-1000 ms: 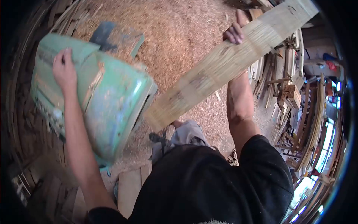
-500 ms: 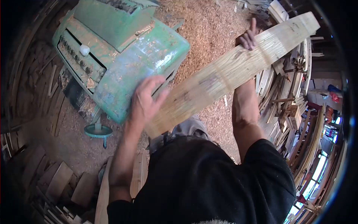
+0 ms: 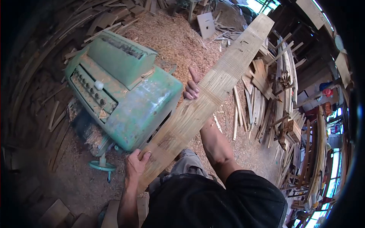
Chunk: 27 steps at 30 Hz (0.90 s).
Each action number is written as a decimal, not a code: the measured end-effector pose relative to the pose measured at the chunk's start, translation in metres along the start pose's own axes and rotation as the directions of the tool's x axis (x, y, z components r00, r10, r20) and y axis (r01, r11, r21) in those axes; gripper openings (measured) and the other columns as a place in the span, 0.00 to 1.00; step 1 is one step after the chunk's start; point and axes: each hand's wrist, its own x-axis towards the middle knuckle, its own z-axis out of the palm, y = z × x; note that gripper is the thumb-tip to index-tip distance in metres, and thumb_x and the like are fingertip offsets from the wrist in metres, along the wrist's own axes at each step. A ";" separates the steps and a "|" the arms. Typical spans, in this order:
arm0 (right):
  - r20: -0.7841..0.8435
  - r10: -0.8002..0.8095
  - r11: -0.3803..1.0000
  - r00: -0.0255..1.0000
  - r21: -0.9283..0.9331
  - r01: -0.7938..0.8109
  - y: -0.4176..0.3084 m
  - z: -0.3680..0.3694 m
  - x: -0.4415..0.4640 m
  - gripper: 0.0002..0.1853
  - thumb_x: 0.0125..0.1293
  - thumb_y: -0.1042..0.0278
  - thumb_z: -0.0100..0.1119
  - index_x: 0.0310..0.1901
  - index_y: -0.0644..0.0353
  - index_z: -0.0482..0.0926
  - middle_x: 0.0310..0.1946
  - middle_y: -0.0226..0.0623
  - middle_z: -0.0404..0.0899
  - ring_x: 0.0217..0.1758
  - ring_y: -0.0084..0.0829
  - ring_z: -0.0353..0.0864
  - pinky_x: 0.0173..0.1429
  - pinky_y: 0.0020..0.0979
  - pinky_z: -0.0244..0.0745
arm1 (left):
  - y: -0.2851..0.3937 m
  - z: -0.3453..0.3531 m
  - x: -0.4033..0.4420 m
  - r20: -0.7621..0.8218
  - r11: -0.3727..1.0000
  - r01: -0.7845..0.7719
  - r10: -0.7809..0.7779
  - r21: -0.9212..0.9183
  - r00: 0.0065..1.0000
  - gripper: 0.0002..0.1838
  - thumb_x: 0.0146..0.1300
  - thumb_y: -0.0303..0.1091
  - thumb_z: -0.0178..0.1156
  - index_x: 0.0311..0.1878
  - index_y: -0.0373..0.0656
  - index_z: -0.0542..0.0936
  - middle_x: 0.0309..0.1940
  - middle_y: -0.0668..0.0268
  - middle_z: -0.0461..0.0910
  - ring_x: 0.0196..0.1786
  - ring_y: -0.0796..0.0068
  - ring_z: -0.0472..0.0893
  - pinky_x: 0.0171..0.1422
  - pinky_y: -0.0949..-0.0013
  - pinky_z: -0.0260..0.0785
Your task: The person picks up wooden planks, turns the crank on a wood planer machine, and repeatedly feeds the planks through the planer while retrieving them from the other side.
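Note:
A long, wide wooden board [image 3: 213, 89] runs diagonally from near my body up to the upper right. My left hand [image 3: 137, 162] grips its near end along the left edge, thumb on the top face. Farther up, my right hand [image 3: 192, 86] holds the board from beneath, its fingertips curling over the far edge and one finger pointing up. Just left of the board stands a green machine [image 3: 142, 102] with a row of knobs and a white ball knob [image 3: 99, 85]. Its underside meets a green handwheel [image 3: 102, 165].
Wood shavings [image 3: 163, 38] cover the floor behind the machine. Stacked wood strips [image 3: 283, 76] and offcuts line the right side. A pale panel with a hole [image 3: 205, 25] leans at the top. Wood pieces [image 3: 55, 212] lie at the lower left.
My left hand has come off the machine and taken hold of the board's near end. The board now points more steeply upward, and the view has shifted, showing more of the floor ahead.

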 end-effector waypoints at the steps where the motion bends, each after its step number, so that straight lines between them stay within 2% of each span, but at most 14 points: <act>1: -0.076 0.029 0.999 0.997 -0.020 -0.031 0.008 0.000 -0.001 0.42 0.69 0.38 0.43 0.73 0.63 0.50 0.26 0.33 0.66 0.25 0.28 0.68 0.35 0.31 0.68 | -0.006 -0.002 -0.004 -0.009 1.000 0.009 -0.009 0.003 1.000 0.22 0.57 0.49 0.66 0.29 0.36 0.77 0.23 0.48 0.78 0.28 0.46 0.79 0.32 0.54 0.68; 4: -0.192 0.093 0.985 0.977 -0.125 -0.118 0.009 0.001 -0.012 0.48 0.64 0.32 0.46 0.73 0.63 0.49 0.39 0.45 0.75 0.39 0.40 0.78 0.49 0.44 0.75 | -0.022 -0.004 -0.020 -0.081 0.987 0.045 -0.058 -0.153 0.995 0.21 0.57 0.49 0.67 0.30 0.37 0.79 0.22 0.52 0.79 0.26 0.55 0.79 0.32 0.57 0.69; 6: -0.427 -0.323 0.939 0.844 -0.253 0.232 -0.009 -0.002 -0.020 0.48 0.63 0.30 0.46 0.71 0.64 0.54 0.53 0.52 0.75 0.53 0.48 0.77 0.61 0.51 0.72 | -0.030 -0.006 -0.024 -0.125 0.988 0.113 -0.126 -0.101 0.984 0.20 0.56 0.49 0.68 0.32 0.37 0.80 0.22 0.55 0.80 0.25 0.61 0.78 0.33 0.59 0.69; 8: -0.324 -0.202 0.932 0.924 -0.354 0.080 -0.045 0.018 -0.018 0.40 0.64 0.38 0.54 0.67 0.64 0.61 0.60 0.51 0.72 0.60 0.49 0.74 0.64 0.51 0.71 | -0.041 -0.004 -0.031 -0.167 0.981 0.158 -0.176 -0.114 0.970 0.20 0.56 0.48 0.69 0.32 0.37 0.81 0.24 0.54 0.80 0.26 0.60 0.79 0.34 0.60 0.69; 9: -0.329 -0.191 0.937 0.925 -0.342 0.072 -0.049 0.007 -0.020 0.40 0.64 0.38 0.54 0.67 0.64 0.61 0.60 0.51 0.72 0.60 0.49 0.74 0.64 0.51 0.71 | -0.043 -0.005 -0.037 -0.174 0.976 0.208 -0.216 -0.065 0.961 0.19 0.55 0.46 0.69 0.33 0.37 0.80 0.24 0.55 0.81 0.27 0.61 0.79 0.34 0.61 0.70; 11: -0.673 -0.406 0.863 0.618 -0.505 0.016 -0.047 -0.019 -0.021 0.33 0.63 0.51 0.62 0.63 0.64 0.67 0.59 0.47 0.73 0.59 0.46 0.75 0.64 0.47 0.72 | -0.047 -0.004 -0.045 -0.196 0.957 0.289 -0.288 -0.021 0.937 0.18 0.55 0.45 0.70 0.33 0.37 0.80 0.25 0.55 0.81 0.27 0.62 0.79 0.34 0.61 0.70; 14: -0.669 -0.401 0.839 0.626 -0.543 -0.043 -0.037 -0.036 -0.021 0.30 0.61 0.61 0.65 0.62 0.64 0.68 0.58 0.45 0.74 0.60 0.42 0.75 0.64 0.45 0.72 | -0.047 0.008 -0.057 -0.248 0.931 0.340 -0.364 -0.135 0.898 0.17 0.55 0.39 0.71 0.40 0.37 0.80 0.31 0.58 0.82 0.34 0.67 0.81 0.42 0.64 0.72; 15: -0.703 -0.433 0.816 0.564 -0.571 -0.086 -0.036 -0.036 -0.018 0.30 0.62 0.59 0.64 0.62 0.64 0.68 0.58 0.44 0.75 0.59 0.42 0.75 0.64 0.44 0.72 | -0.044 0.009 -0.058 -0.278 0.921 0.363 -0.388 -0.141 0.878 0.17 0.55 0.37 0.70 0.43 0.37 0.79 0.33 0.59 0.83 0.37 0.70 0.81 0.44 0.65 0.73; 18: -0.710 -0.328 0.814 0.623 -0.547 -0.194 -0.044 -0.046 -0.005 0.28 0.64 0.57 0.61 0.62 0.64 0.69 0.57 0.46 0.75 0.59 0.42 0.75 0.65 0.44 0.70 | -0.033 0.005 -0.050 -0.239 0.874 0.334 -0.429 -0.353 0.871 0.18 0.57 0.35 0.69 0.46 0.36 0.77 0.41 0.60 0.81 0.44 0.73 0.80 0.48 0.68 0.73; 19: -0.773 -0.319 0.811 0.548 -0.522 -0.264 -0.039 -0.025 0.008 0.29 0.65 0.55 0.60 0.61 0.65 0.69 0.59 0.46 0.74 0.60 0.43 0.74 0.66 0.45 0.68 | -0.034 -0.001 -0.049 -0.235 0.882 0.339 -0.424 -0.328 0.875 0.19 0.56 0.37 0.70 0.46 0.37 0.78 0.42 0.59 0.81 0.45 0.72 0.80 0.48 0.66 0.73; 20: -0.784 -0.223 0.843 0.579 -0.454 -0.289 -0.049 -0.036 0.010 0.29 0.64 0.53 0.60 0.61 0.64 0.70 0.61 0.46 0.73 0.62 0.43 0.73 0.68 0.45 0.67 | -0.050 -0.004 -0.051 -0.297 0.922 0.312 -0.372 -0.230 0.879 0.18 0.58 0.37 0.69 0.46 0.37 0.78 0.36 0.62 0.81 0.41 0.72 0.79 0.48 0.67 0.72; 23: -0.747 -0.277 0.806 0.604 -0.523 -0.277 -0.042 -0.027 0.030 0.29 0.62 0.54 0.61 0.60 0.64 0.72 0.60 0.46 0.74 0.63 0.44 0.71 0.69 0.50 0.63 | -0.051 -0.027 -0.070 -0.427 0.867 0.492 -0.477 -0.082 0.768 0.17 0.59 0.38 0.67 0.46 0.39 0.79 0.35 0.64 0.82 0.40 0.71 0.80 0.48 0.65 0.72; 25: -0.731 -0.309 0.791 0.608 -0.553 -0.262 -0.051 -0.039 0.037 0.28 0.61 0.56 0.63 0.59 0.65 0.72 0.60 0.46 0.74 0.63 0.44 0.71 0.70 0.51 0.61 | -0.045 -0.045 -0.089 -0.707 0.837 0.468 -0.147 0.284 0.692 0.17 0.61 0.41 0.65 0.48 0.40 0.79 0.38 0.61 0.81 0.43 0.67 0.80 0.50 0.62 0.71; 27: -0.727 -0.316 0.784 0.609 -0.562 -0.265 -0.065 -0.061 0.037 0.28 0.61 0.57 0.63 0.58 0.65 0.73 0.60 0.46 0.74 0.64 0.44 0.71 0.71 0.51 0.60 | -0.073 -0.044 -0.119 -0.822 0.854 0.496 -0.162 0.161 0.547 0.21 0.60 0.46 0.65 0.49 0.40 0.79 0.40 0.56 0.81 0.44 0.60 0.80 0.50 0.62 0.71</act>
